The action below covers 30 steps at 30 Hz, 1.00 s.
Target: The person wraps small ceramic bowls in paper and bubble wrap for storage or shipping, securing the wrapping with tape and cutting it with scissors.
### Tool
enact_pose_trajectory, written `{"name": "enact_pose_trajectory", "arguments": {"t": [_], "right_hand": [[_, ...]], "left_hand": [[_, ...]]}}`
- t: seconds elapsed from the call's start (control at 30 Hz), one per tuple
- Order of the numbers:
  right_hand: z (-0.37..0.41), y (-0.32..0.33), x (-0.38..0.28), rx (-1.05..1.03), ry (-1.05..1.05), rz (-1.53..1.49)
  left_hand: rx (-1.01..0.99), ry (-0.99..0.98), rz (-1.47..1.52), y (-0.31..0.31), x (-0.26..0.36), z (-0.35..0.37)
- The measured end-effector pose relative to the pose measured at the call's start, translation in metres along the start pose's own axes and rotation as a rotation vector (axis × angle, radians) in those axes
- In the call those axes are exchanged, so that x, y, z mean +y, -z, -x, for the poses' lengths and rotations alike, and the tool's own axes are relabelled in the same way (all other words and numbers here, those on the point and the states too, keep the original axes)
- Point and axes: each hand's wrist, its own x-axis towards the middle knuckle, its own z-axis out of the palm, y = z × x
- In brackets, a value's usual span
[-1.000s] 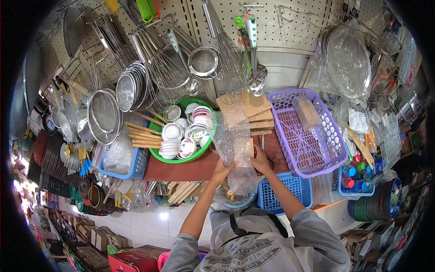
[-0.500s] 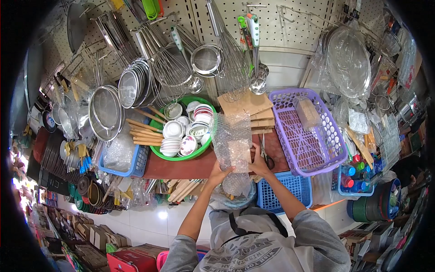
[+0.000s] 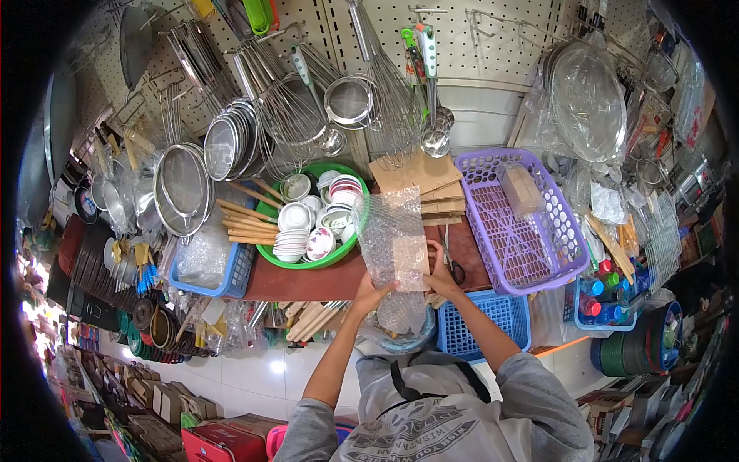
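A long strip of bubble wrap [image 3: 389, 219] lies over the red-brown tabletop, its near end hanging over the front edge. On its near part sits a small brown cardboard piece [image 3: 410, 258], seen partly through the plastic. My left hand [image 3: 373, 292] pinches the wrap at the cardboard's near left corner, thumb on top. My right hand [image 3: 440, 277] grips the right side, fingers bent along the cardboard's edge. Just right of this hand lies a pair of scissors [image 3: 456, 271] with dark handles. Flat cardboard sheets [image 3: 440, 192] are stacked behind the wrap.
A green basin [image 3: 308, 266] full of small bowls stands at left, beside wooden handles. At right is a purple basket [image 3: 504, 289] with a wrapped brown box [image 3: 523, 191]. A blue basket [image 3: 485, 323] sits below the table's front edge. Whisks [image 3: 377, 92] and strainers hang above.
The wrap's far part has shifted slightly left. My right fingers have moved up along the cardboard's right edge, and the cardboard shows more plainly. Both hands keep their grip.
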Motion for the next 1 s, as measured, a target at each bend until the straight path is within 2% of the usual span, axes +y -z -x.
{"name": "enact_pose_trajectory", "arguments": {"t": [0.07,0.2,0.3,0.33,0.43,0.47,0.6,0.7,0.73,0.83,0.87,0.97,1.0], "right_hand": [[-0.007,0.006,0.026,0.047,0.0,-0.043],[0.009,0.016,-0.052,0.156,-0.116,-0.073],[0.001,0.032,-0.043,0.205,0.036,-0.051],[0.003,0.035,-0.058,0.204,0.055,-0.04],[0.001,0.044,-0.095,0.193,0.085,-0.09],[0.004,0.048,-0.112,0.17,0.015,-0.111],[0.005,0.063,-0.145,-0.024,0.069,-0.113],[0.0,0.072,-0.138,-0.237,0.085,-0.03],[-0.003,0.074,-0.135,-0.328,0.024,-0.012],[-0.006,0.071,-0.137,-0.542,-0.13,0.011],[-0.01,0.069,-0.124,-0.601,-0.124,-0.01],[-0.013,0.058,-0.124,-0.738,-0.28,-0.035],[-0.017,0.056,-0.106,-0.74,-0.309,0.006]], "left_hand": [[0.04,0.007,0.017,0.0,0.008,0.001],[0.076,-0.026,0.013,0.012,0.014,-0.007],[0.104,-0.051,0.097,0.016,0.009,-0.016],[0.12,-0.052,0.149,0.016,0.007,-0.018],[0.105,-0.176,0.065,0.015,0.006,-0.031],[0.078,-0.146,0.037,0.015,0.007,-0.035],[0.008,-0.071,-0.032,0.012,0.015,-0.047],[-0.005,0.005,0.036,0.004,0.036,-0.049],[-0.007,0.039,0.073,0.001,0.046,-0.05],[-0.045,-0.055,0.074,0.003,0.043,-0.066],[-0.054,-0.039,0.088,0.005,0.042,-0.071],[-0.073,-0.026,0.144,0.003,0.053,-0.078],[-0.076,-0.045,0.171,0.003,0.056,-0.08]]}}
